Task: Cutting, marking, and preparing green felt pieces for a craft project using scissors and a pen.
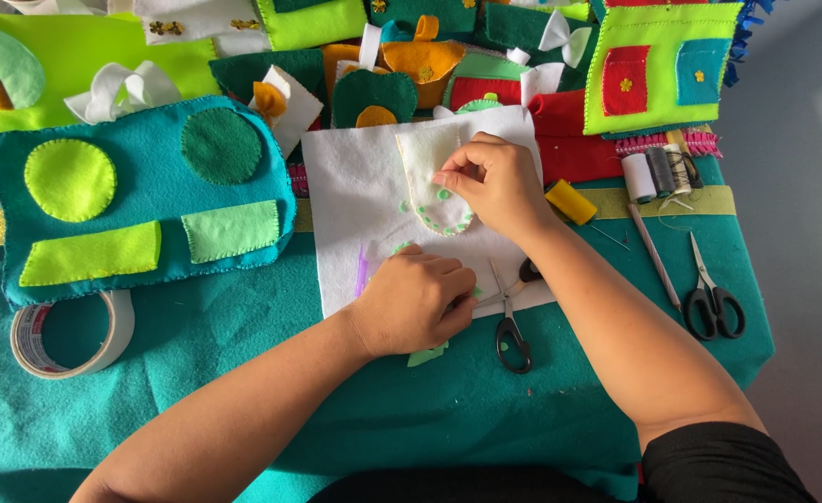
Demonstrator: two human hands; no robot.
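Fingers (pixel 448 177) of right hand (pixel 495 182) pinched on cream felt piece (pixel 429 168); left hand (pixel 415 300) curled flat; 2 scissors (pixel 511 326)

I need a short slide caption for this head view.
Right hand pinches a cream felt piece on white felt; left hand presses beside.

We see a white felt sheet (pixel 355 177) on a teal cloth (pixel 243 373), with a cream piece (pixel 429 154) edged in green dots. At nine o'clock lies a teal panel (pixel 141 186) bearing lime and dark green shapes; at three o'clock, black-handled scissors (pixel 712 303) and a yellow spool (pixel 570 201).
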